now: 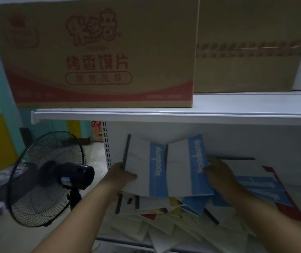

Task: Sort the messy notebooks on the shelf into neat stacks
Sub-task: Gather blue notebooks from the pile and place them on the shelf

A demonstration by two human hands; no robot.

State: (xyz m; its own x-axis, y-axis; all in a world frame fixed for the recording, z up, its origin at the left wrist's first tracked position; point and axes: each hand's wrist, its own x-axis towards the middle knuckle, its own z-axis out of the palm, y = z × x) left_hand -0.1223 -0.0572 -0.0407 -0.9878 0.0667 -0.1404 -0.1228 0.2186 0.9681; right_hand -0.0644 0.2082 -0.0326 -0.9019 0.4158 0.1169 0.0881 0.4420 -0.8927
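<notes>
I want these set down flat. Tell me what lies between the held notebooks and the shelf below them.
The messy pile of notebooks lies right under the two held notebooks, covering the shelf there.

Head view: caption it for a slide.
Left hand holds the left notebook, right hand the right notebook, above the messy pile on the shelf.

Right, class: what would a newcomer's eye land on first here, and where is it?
First, the two white-and-blue notebooks held up side by side mid-frame, one in the left hand, one in the right hand, over the messy pile beneath them. Then the big cardboard box with red lettering on the upper shelf, and the black fan at the left.
</notes>
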